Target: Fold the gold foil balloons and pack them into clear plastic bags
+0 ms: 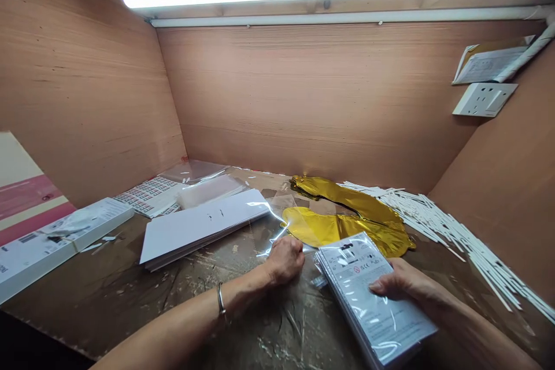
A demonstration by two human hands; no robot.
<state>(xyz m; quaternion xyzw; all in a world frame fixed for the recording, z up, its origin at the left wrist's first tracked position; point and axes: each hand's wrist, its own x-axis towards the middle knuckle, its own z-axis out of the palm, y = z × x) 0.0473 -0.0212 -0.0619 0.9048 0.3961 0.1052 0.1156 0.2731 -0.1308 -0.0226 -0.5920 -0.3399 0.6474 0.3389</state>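
My right hand [403,280] grips a thick stack of flat packages [375,300] in clear plastic, its thumb lying on top. The upper package shows a grey printed back with a barcode and a hang hole. To its left, my left hand [286,259] is closed in a fist low over the table; what its fingers hold, if anything, is hidden. Shiny clear plastic film [275,222] lies just beyond that fist. Behind both hands, gold foil balloons [351,222] lie flat, partly under the film.
A stack of white cards [203,225] lies left of centre, with clear bags [212,191] and sticker sheets [150,193] behind. A long white box [65,243] is at far left. Many white sticks [451,225] spread along the right. Wooden panels [303,98] enclose the table [182,306].
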